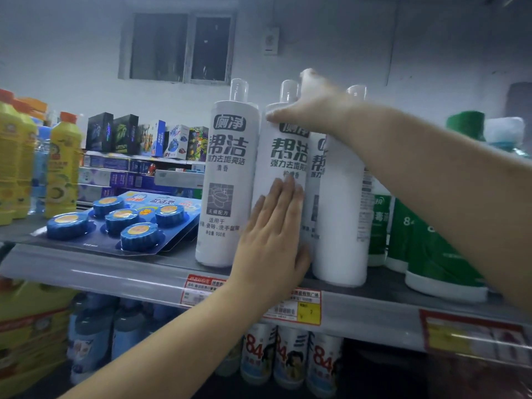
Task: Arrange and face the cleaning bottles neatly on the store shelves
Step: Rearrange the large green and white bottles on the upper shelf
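Several tall white toilet-cleaner bottles stand on the grey shelf [121,279]. The leftmost white bottle [226,180] faces forward, untouched. Beside it stands the second white bottle [283,156]. My left hand [273,237] lies flat against its lower front, fingers together and pointing up. My right hand [309,110] wraps around its shoulder just under the clear cap. A third white bottle [341,214] to the right shows a plain white side, and another stands partly hidden behind.
A blister card of blue toilet-cleaner pucks [121,223] lies flat on the shelf to the left. Yellow bottles [62,165] stand at far left. Green-and-white bottles [426,249] sit at right. Below are "84" disinfectant bottles [288,358] and price tags [299,308].
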`<state>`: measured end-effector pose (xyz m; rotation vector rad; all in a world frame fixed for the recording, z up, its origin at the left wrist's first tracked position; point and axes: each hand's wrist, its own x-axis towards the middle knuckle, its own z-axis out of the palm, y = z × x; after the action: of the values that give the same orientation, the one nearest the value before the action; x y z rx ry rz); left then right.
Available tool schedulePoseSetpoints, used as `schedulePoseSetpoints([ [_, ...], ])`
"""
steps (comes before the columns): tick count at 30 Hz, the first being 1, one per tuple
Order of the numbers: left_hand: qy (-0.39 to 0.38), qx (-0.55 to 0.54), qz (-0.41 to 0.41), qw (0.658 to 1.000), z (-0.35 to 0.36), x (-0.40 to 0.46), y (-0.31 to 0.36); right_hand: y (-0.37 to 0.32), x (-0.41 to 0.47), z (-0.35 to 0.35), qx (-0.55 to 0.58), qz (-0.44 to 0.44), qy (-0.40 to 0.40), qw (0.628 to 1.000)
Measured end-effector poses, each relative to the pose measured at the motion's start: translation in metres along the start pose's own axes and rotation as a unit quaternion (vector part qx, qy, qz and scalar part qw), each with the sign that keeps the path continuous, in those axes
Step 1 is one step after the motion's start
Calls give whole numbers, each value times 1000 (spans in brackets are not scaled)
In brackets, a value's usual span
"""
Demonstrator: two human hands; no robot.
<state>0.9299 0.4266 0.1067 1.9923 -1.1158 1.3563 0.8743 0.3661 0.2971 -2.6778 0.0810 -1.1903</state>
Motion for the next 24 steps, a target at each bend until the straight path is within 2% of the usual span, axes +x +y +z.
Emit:
schedulePoseSetpoints([
  [2,-1,-15,15,1000,1,1,11,17,-15,1,50,-80,138,986],
  [4,-14,-50,12,999,0,2,23,38,-36,0,108,-133,281,944],
  [6,-41,-98,-7,994,-2,4,35,60,-60,1,131,-106,345,923],
  [8,-78,-133,-39,987,-2,7,44,85,-80,10,139,-13,311,940],
  [10,-109,-122,-78,983,-1,12,51,105,-95,23,194,73,198,958],
  [12,-129,-125,-103,978,1,17,57,114,-106,35,292,138,81,943],
  [14,-150,-147,-126,970,5,18,62,118,-114,48,322,169,21,931],
  [20,-158,-231,-192,941,11,13,66,124,-116,70,300,189,29,935],
  [24,-123,-175,-171,962,15,8,67,128,-116,68,322,169,14,931],
])
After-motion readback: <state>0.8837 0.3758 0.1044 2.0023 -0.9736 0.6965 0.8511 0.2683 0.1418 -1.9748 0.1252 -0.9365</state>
